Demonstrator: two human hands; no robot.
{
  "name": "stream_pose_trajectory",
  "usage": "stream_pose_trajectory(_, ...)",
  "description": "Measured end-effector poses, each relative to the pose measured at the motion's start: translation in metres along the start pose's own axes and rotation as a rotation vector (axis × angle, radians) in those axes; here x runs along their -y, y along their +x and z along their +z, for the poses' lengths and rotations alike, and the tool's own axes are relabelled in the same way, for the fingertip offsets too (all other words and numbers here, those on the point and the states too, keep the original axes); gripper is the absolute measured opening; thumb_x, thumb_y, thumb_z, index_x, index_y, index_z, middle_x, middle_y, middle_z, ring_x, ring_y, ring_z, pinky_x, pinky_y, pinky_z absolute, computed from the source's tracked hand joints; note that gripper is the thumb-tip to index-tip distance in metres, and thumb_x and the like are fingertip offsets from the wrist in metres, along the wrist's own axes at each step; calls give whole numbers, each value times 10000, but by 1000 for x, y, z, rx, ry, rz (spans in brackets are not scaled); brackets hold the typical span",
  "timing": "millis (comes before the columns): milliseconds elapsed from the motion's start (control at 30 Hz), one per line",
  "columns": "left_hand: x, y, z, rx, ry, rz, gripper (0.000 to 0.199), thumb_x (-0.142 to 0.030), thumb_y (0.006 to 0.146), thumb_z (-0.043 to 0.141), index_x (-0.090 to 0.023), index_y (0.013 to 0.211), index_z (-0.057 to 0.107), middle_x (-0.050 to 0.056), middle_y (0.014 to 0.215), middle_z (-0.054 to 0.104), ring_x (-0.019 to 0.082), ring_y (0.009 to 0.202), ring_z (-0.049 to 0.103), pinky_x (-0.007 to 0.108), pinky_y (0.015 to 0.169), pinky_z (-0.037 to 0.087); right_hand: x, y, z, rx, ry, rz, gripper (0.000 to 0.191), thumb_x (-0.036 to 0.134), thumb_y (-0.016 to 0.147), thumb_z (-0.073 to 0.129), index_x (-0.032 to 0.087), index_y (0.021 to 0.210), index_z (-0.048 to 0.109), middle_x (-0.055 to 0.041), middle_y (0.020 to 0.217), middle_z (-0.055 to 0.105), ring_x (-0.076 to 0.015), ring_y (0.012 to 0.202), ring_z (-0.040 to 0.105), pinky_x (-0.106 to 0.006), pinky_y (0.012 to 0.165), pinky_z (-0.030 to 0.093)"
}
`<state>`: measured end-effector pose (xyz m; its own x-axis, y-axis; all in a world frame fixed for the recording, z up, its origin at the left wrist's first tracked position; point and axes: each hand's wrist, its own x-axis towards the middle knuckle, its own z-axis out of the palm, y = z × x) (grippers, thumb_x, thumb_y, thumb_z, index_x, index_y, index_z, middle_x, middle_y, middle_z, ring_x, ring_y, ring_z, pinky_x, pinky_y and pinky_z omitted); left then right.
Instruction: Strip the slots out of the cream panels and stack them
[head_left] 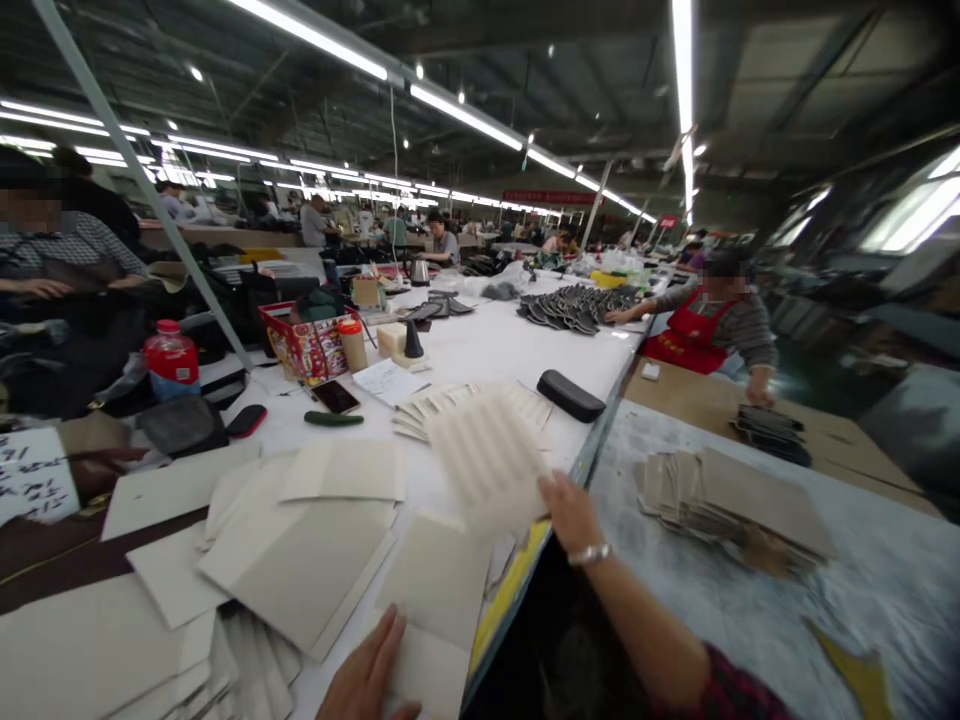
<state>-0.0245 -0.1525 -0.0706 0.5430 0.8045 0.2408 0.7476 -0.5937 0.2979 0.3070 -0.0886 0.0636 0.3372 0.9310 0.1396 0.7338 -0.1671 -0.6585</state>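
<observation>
One pale sheet (487, 460) is held up in the head view, over the white table (491, 345) near its right edge. It is cream-coloured and roughly four-sided, tilted, and crossed by several soft, darker bands; its outline is blurred. Behind it, partly covered by it, lies a fanned row of narrow cards (420, 412), with a dark case (571, 396) just beyond.

The right hand (570, 512), with a bracelet (590, 555) at the wrist, has hold of the sheet by its lower right edge. The fingers are bent in close against the edge, with little gap; the thumb's place is too blurred to tell.

The left hand (364, 668) is at the bottom of the view, partly cut off. Its fingers are stretched out side by side, the thumb apart from them, and the fingertips touch the plain sheets (435, 570) lying below the raised one; it clasps nothing that shows. To its left, loose piles of pale boards (300, 560) overlap at different angles. Another stack of boards (757, 500) lies on the right-hand table (885, 590).
</observation>
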Motion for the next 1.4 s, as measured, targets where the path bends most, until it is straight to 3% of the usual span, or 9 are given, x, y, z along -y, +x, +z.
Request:
stream_pose_trajectory(100, -12, 6, -18, 125, 65, 24, 505, -443, 700, 537, -266, 1167, 458, 62, 1249, 459, 263, 1088, 462, 380, 895, 401, -5, 71, -15, 44, -55, 121, 397, 398, 841, 290, 128, 1015, 523, -100, 920, 578, -184, 808, 553, -282, 717, 417)
stream_pose_trajectory(167, -22, 12, -28, 208, 98, -3, 448, -450, 697, 542, -251, 1097, 514, 74, 1222, 483, 270, 1068, 465, 401, 879, 392, -13, 85, -7, 0, -188, 98, 409, 387, 807, 393, 106, 1093, 475, -119, 1016, 541, -187, 874, 523, -290, 773, 390)
stream_pose_trajectory(367, -36, 55, -38, 333, 84, 84, 523, -530, 678, 526, -213, 1093, 499, 91, 1246, 443, 265, 1103, 406, 404, 890, 335, -25, -20, 67, 446, -144, -241, 287, 299, 745, 510, 169, 1000, 532, -36, 889, 550, -109, 714, 502, -237, 738, 381)
stream_pose_trajectory(533, -32, 108, -13, 400, 63, 347, 782, -596, 612, 546, -225, 1261, 319, 85, 1353, 298, 271, 1227, 246, 436, 985, 170, -32, -43, 104, 403, -136, -137, 355, 213, 673, 576, 156, 1015, 500, -38, 889, 524, -97, 687, 484, -231, 708, 382)
stream_pose_trajectory(767, -42, 144, -3, 405, 123, 256, 553, -532, 665, 547, -207, 1104, 465, 77, 1334, 329, 265, 1081, 391, 398, 839, 327, -27, 19, 100, 618, -155, -161, 293, 183, 662, 572, 182, 951, 532, 33, 690, 579, -92, 620, 501, -201, 602, 360)
stream_pose_trajectory(1000, -42, 170, 8, 506, 149, 240, 830, -641, 523, 587, -170, 1175, 387, 110, 1340, 303, 289, 1042, 387, 396, 797, 365, -20, 44, 109, 770, -320, -188, 169, 248, 634, 617, 172, 782, 587, -9, 735, 606, -120, 670, 532, -200, 577, 353)
stream_pose_trajectory(1133, -40, 170, 7, 518, 135, 236, 826, -638, 529, 585, -186, 1188, 378, 90, 1346, 300, 288, 1020, 394, 397, 787, 369, -15, 36, 106, 816, -390, -258, 81, 251, 680, 572, 174, 705, 573, -27, 747, 588, -139, 698, 530, -213, 601, 356)
stream_pose_trajectory(1267, -36, 170, 0, 567, 83, 257, 906, -620, 490, 621, -209, 1237, 314, 72, 1372, 252, 288, 1048, 378, 387, 790, 373, -8, 16, 97, 614, -349, -344, 75, 209, 756, 487, 152, 785, 527, -65, 859, 549, -143, 796, 496, -230, 705, 351)
stream_pose_trajectory(1400, -33, 168, 1, 593, 69, 240, 938, -588, 465, 655, -229, 1251, 294, 63, 1387, 217, 300, 1092, 345, 396, 823, 357, 3, -44, 74, 631, -275, -305, 117, 178, 808, 383, 140, 842, 488, -66, 815, 540, -144, 767, 480, -244, 696, 350)
